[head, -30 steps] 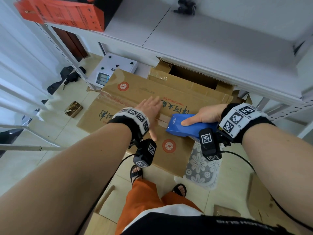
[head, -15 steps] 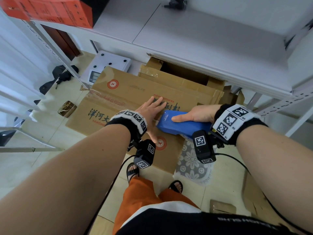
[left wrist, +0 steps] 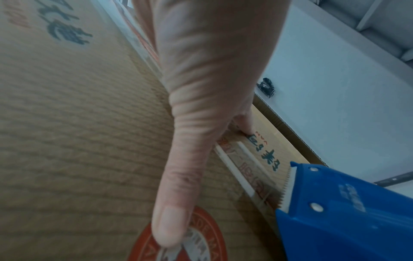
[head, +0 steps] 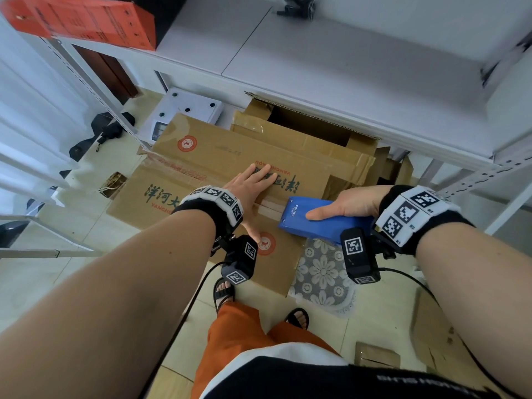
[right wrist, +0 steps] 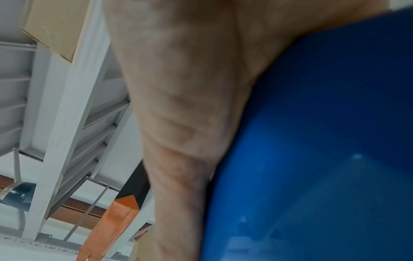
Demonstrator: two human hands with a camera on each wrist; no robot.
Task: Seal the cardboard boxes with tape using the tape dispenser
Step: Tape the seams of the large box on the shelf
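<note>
The cardboard box (head: 218, 156) was pressed flat-fingered by the left hand (head: 253, 185); the blue tape dispenser (head: 319, 220) was grasped by the right hand (head: 348, 201).

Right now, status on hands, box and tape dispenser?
Left hand flat on box. Right hand grips tape dispenser, toothed edge on seam. Nothing in the way.

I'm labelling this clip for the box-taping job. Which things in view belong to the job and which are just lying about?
Belongs to the job:
- brown printed cardboard box, pressed flat by the left hand
- blue plastic tape dispenser, gripped by the right hand

Just lying about:
- white scale
- orange carton on the shelf
- grey floral mat
</note>
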